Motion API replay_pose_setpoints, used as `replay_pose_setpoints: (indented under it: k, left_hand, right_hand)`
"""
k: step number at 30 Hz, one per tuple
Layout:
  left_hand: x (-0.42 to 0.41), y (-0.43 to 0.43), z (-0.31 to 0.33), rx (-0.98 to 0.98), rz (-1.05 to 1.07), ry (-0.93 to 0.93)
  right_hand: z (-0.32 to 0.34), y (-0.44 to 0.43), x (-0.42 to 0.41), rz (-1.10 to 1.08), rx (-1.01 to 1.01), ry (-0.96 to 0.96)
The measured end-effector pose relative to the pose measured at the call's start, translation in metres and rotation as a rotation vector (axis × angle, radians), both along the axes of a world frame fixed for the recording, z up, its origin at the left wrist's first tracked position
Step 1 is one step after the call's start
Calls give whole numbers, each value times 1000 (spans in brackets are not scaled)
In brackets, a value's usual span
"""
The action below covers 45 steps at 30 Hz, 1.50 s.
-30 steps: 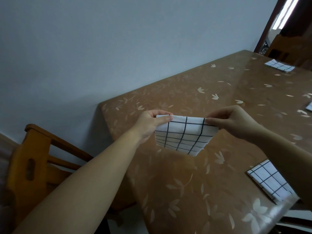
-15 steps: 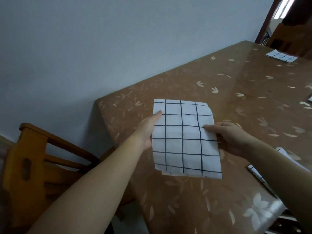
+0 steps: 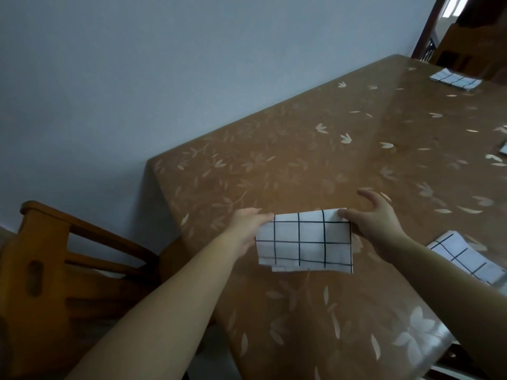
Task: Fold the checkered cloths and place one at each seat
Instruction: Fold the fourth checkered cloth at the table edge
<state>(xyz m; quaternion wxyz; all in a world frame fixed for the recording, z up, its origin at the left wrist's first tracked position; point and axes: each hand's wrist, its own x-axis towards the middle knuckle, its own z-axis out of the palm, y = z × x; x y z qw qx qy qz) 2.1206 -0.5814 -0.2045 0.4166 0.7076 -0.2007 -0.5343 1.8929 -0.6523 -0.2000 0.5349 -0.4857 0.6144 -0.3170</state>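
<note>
A white cloth with a black check (image 3: 304, 241) lies folded on the brown table (image 3: 315, 160), near its left end. My left hand (image 3: 247, 229) pinches the cloth's upper left corner. My right hand (image 3: 375, 218) pinches the upper right corner with thumb and a finger; its other fingers spread out over the table. The lower edge shows several uneven layers.
A second folded checkered cloth (image 3: 466, 257) lies at the near right edge, a third (image 3: 454, 79) at the far end, and a sliver of another (image 3: 503, 146) at the right border. A wooden chair (image 3: 55, 270) stands left of the table, another (image 3: 472, 50) far away. A grey wall runs behind.
The cloth was hanging between my hands, then lay long on the table. Now its far half is folded toward me, so it is half as long.
</note>
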Motion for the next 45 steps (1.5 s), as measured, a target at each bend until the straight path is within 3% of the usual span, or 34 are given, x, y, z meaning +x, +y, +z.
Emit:
replay_pose_setpoints:
  k: [2,6,10,16,23,26,29,32,37,45]
  left_hand:
    - [1,-1,2,-32,0,13]
    - [3,-1,5,-97,-109,-50]
    - [6,1,5,-114,-224,-282]
    - [20,4,6,-95,-268,-417]
    - [21,10,20,-75,-711,-897]
    - [-7,7,37,-216,-769,-781]
    - [-25,2,41,-293,-638,-564]
    - [-20,0,38,-295,-504,-403]
    - [-10,-1,34,-311,-357,-90]
    - [-9,-1,38,-360,-299,112]
  right_hand:
    - [2,0,0,-9,-34,-16]
    - [12,0,0,63,-202,151]
    - [19,0,-2,207,-400,322]
    - [24,1,-2,543,-749,648]
    - [44,6,11,801,-825,737]
    - [56,13,29,846,-817,636]
    - [66,18,37,772,-829,512]
    - [66,18,24,660,-715,365]
    - [59,14,9,670,-627,336]
    - [58,9,4,717,-535,294]
